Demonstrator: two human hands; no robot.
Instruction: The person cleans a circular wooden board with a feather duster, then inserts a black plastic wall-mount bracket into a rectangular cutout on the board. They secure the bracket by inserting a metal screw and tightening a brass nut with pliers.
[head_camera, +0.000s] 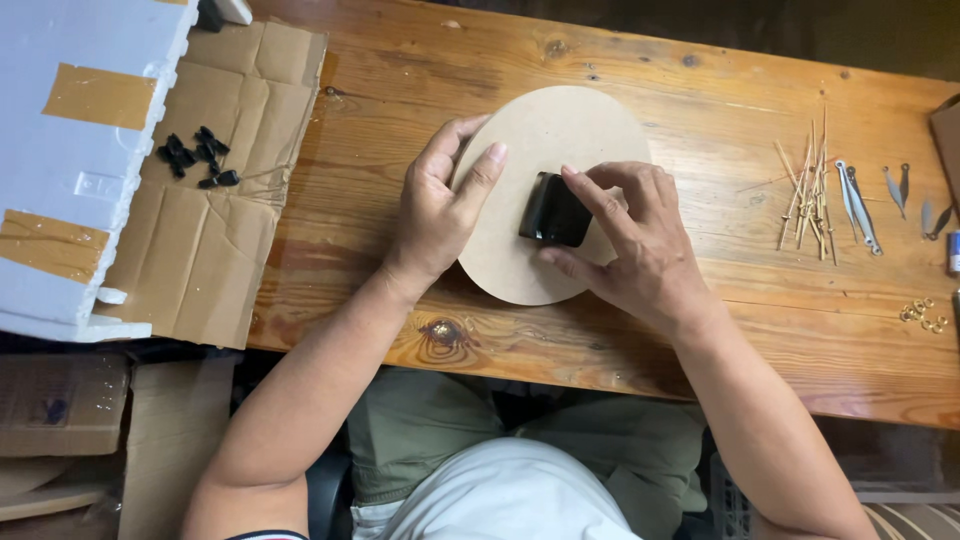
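Our left hand (437, 215) steadies the disc (548, 190) on the table (700, 330), fingers spread flat, grasping nothing. Our right hand (640, 245) pinches the black box (553, 210) at the disc's middle. We judge the box light, rigid, glossy and likely slippery; grip its side edges.

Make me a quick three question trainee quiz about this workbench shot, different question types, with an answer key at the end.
1. True or false: the right hand presses a small black square box onto the round fibreboard disc.
2. Which hand steadies the disc's left edge?
A. left hand
B. right hand
C. neither
3. Fill in: the heap of small black parts lies on the flattened ____, beside the white foam box.

Key
1. True
2. A
3. cardboard
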